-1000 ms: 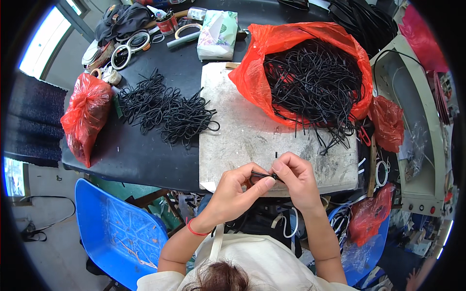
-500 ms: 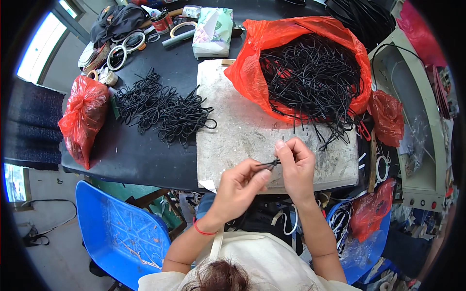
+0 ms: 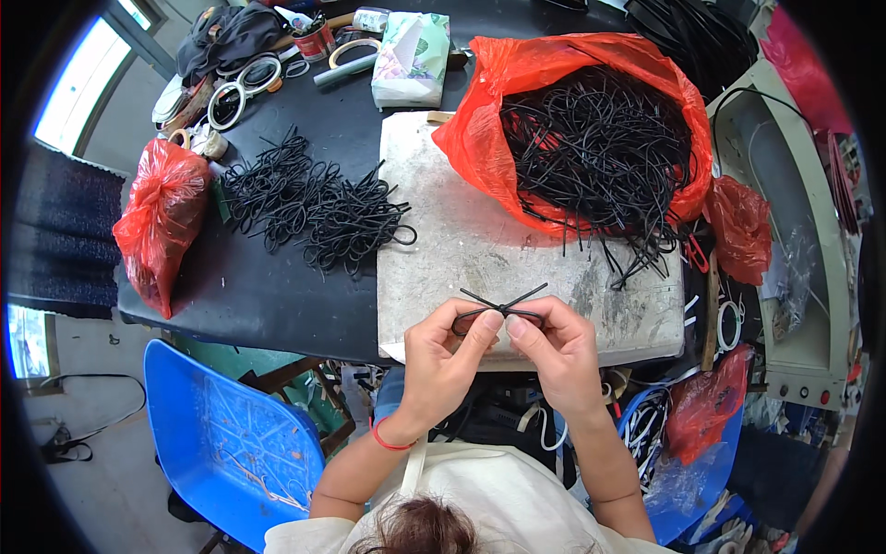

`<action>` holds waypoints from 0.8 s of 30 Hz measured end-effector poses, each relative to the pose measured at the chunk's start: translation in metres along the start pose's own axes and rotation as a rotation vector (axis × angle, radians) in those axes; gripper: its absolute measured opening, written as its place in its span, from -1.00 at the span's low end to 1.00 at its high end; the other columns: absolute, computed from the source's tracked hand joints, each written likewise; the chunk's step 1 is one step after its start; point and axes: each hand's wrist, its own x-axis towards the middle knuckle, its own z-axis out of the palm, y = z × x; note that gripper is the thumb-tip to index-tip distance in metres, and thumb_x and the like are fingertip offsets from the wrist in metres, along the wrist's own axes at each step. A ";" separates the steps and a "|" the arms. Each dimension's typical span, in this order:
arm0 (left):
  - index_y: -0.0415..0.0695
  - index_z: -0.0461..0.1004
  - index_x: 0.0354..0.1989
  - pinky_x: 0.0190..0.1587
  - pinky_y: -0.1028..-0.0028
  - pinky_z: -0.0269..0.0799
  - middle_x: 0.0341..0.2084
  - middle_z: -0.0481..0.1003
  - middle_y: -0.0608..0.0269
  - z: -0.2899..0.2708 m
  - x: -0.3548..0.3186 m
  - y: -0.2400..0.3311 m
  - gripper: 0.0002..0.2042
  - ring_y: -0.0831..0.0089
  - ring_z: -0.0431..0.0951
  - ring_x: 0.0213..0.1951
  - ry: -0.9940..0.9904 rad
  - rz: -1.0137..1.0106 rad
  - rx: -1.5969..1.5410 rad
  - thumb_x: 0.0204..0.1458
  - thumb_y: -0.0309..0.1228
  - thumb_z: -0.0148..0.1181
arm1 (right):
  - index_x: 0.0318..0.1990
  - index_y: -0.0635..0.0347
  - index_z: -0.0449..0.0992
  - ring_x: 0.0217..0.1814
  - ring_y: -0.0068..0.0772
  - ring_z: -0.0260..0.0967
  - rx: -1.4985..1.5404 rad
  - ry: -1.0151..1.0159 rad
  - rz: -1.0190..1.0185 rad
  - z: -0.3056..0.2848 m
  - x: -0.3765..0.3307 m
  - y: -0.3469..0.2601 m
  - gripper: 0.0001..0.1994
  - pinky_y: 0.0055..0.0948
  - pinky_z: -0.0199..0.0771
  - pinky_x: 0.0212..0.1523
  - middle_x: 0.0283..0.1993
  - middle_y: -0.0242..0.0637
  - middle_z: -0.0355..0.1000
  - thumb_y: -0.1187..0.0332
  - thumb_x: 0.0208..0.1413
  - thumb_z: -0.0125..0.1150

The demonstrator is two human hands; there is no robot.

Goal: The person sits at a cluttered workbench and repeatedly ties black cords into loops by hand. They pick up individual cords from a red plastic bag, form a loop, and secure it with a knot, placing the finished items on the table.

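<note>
Between my two hands is a black cord bow (image 3: 502,307), its loops to the sides and two loose ends crossing upward. My left hand (image 3: 448,348) pinches the bow's left side between thumb and fingers. On the other side my right hand (image 3: 559,344) grips it the same way, the thumbs almost touching. Both hands are over the front edge of a worn white board (image 3: 443,249). Beyond them a red plastic bag (image 3: 475,152) lies open, full of loose black cords (image 3: 600,138). To the left, a pile of looped black cords (image 3: 314,208) rests on the dark table.
A tied red bag (image 3: 161,222) sits at the table's left edge. Tape rolls (image 3: 226,106), a tissue pack (image 3: 411,60) and a red can (image 3: 314,42) are at the back. Blue chairs (image 3: 221,434) flank me, and a pale metal cabinet (image 3: 784,231) stands right.
My hands have drawn level and closer together. The cord, a small dark knot before, now shows as a bow with side loops and two spread ends.
</note>
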 end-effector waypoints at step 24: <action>-0.28 0.44 -0.28 -0.24 0.59 0.38 -0.38 0.46 0.32 -0.016 0.015 0.031 -0.85 0.63 0.44 -0.36 -0.376 -0.199 -0.198 0.09 -0.45 0.01 | -0.19 0.31 0.42 -0.25 -0.68 0.27 -0.198 -0.031 -0.195 -0.001 0.011 -0.023 -0.84 -0.63 0.31 -0.20 -0.29 -0.40 0.37 0.42 0.13 0.02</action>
